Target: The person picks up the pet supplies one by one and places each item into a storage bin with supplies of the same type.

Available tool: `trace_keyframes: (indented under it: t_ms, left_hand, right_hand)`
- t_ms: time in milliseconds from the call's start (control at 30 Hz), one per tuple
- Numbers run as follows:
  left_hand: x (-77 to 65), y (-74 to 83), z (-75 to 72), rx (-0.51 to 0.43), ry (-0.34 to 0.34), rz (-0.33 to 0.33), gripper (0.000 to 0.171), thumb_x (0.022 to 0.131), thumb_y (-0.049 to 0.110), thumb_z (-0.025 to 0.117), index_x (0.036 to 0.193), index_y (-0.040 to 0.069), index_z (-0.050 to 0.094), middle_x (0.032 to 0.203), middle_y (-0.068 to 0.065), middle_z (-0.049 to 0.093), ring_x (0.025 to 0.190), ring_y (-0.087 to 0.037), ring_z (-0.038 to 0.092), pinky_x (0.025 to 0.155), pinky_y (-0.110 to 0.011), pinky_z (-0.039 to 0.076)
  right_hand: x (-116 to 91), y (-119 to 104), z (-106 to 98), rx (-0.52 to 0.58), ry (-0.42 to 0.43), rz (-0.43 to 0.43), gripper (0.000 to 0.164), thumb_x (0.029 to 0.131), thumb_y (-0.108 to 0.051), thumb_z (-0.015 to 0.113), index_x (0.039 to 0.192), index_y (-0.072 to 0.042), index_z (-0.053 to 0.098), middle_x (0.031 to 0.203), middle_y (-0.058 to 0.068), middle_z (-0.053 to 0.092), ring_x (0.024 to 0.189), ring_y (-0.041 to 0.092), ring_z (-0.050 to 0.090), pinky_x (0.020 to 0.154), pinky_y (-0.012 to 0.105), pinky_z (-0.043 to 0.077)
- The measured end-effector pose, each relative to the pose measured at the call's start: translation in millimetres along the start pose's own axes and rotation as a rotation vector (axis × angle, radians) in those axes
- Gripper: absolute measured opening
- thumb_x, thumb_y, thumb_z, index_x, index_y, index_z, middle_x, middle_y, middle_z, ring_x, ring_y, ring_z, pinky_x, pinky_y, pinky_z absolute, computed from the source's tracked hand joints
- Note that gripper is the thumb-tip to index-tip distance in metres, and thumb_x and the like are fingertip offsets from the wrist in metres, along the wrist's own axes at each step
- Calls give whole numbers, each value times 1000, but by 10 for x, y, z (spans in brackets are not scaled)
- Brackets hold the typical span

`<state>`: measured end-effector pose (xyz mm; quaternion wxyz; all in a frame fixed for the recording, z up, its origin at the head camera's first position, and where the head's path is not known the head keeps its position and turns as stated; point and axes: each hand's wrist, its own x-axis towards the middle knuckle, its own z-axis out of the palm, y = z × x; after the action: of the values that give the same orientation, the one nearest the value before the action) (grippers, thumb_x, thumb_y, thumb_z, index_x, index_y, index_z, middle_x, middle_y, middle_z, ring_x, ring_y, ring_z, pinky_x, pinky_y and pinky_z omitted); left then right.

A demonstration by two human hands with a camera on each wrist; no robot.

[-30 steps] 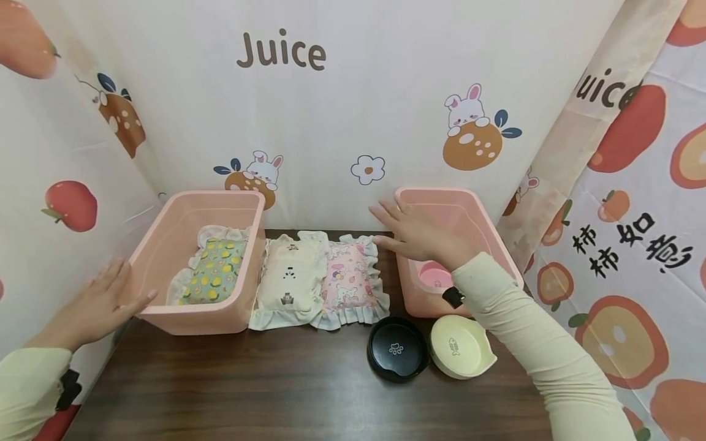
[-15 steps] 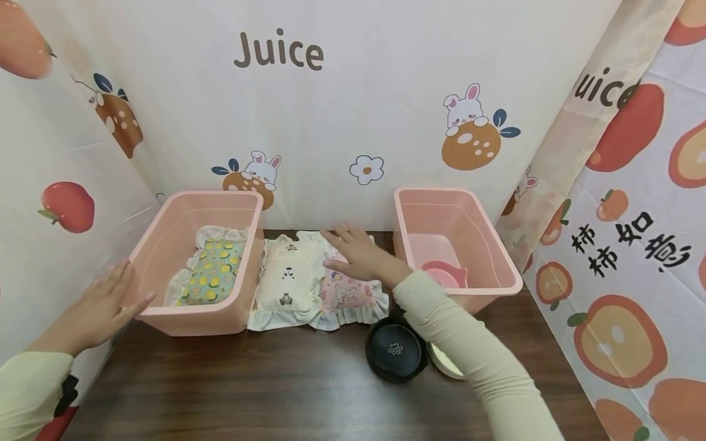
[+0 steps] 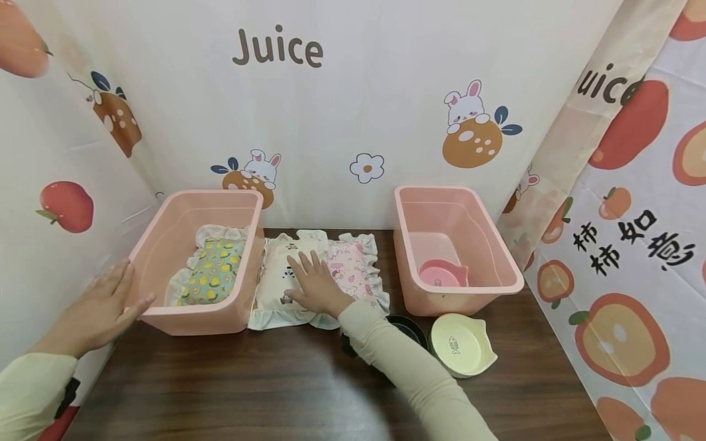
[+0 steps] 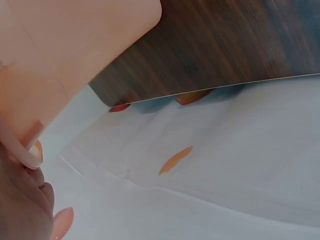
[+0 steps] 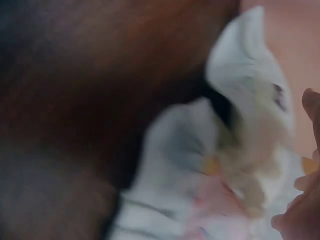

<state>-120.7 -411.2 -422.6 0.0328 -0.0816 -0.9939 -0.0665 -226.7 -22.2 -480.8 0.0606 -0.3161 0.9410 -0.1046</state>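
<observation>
My left hand [image 3: 91, 306] rests at the left side rim of the left pink bin [image 3: 193, 322], fingers extended and thumb over the front corner; the left wrist view shows the hand [image 4: 25, 200] right at the rim. A green lemon-print ruffled cushion [image 3: 214, 269] lies inside that bin. My right hand [image 3: 317, 285] hovers over the cream ruffled cushion [image 3: 273, 275], fingers spread and holding nothing. Beside it, partly behind the hand, lies a pink printed cushion [image 3: 350, 269] with a white ruffle. The right wrist view is blurred, with the hand [image 5: 302, 210] at its right edge.
A second pink bin [image 3: 469, 295] stands on the right with a pink cat-eared bowl [image 3: 444, 274] inside. In front of it sit a cream bowl [image 3: 460, 343] and a black bowl [image 3: 408, 331], the latter partly hidden by my right forearm. Printed curtains enclose the table [image 3: 220, 386].
My right hand has moved left from over the right bin, across the pink cushion, to the cream cushion. The left hand stays at the left bin's rim.
</observation>
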Motion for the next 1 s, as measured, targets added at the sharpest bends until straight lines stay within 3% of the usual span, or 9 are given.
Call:
trace_keyframes:
  t_ms: [233,500,600,833,1000]
  left_hand:
    - [6,0,-2,9,3,10,83,98,44,42,147,-14,6,150,-39,8,139,-53,7,114,-55,-8]
    - [9,28,-18,10,6,8,82,99,44,40,146,-14,7,150,-39,8,140,-53,7,115,-55,-6]
    - [7,29,-22,9,10,3,83,99,44,41,146,-14,7,150,-38,8,139,-53,7,114,-57,-5]
    - [4,30,-16,7,-1,-12,83,99,45,40,146,-15,8,150,-38,8,140,-53,4,112,-63,2]
    - [-2,32,-5,14,-3,-16,83,99,45,40,145,-16,10,150,-39,9,140,-53,4,111,-65,6]
  right_hand:
    - [89,-55,426,-36,22,57,85,90,-61,50,155,-19,15,159,15,15,145,40,11,114,51,23]
    - [143,-113,579,-26,91,84,93,84,-67,54,155,-25,12,160,17,9,144,43,14,113,52,24]
    - [169,-151,580,-36,81,109,93,84,-68,54,155,-28,10,160,17,8,143,44,15,112,54,25]
    - [194,-232,506,-36,79,122,82,87,-49,64,154,-28,21,157,19,18,136,43,32,102,50,42]
    - [216,-203,535,-39,218,62,59,88,-32,68,142,-24,46,146,15,40,116,32,53,84,39,53]
